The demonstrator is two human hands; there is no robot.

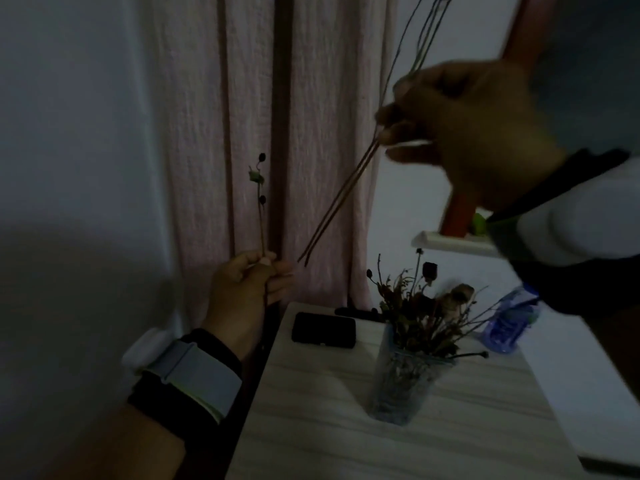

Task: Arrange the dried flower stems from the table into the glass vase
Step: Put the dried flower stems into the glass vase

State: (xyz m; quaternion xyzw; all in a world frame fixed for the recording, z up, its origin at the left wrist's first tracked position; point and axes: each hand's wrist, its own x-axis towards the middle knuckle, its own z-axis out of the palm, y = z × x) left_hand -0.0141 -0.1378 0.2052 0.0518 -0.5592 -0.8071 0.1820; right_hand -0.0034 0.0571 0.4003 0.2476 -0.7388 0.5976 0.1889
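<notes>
Head cam: left hand (247,289) pinches short stem (260,206), right hand (474,129) grips long stems (337,199).

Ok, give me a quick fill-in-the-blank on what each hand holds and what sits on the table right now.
1. The left hand holds ____ thin dried stem with dark buds.
2. The right hand grips a bundle of long bare stems, raised ____ the clear glass vase.
3. The flat black phone-like object lies on the pale wooden table, to the ____ of the vase.

Missing words: one; above; left
</notes>
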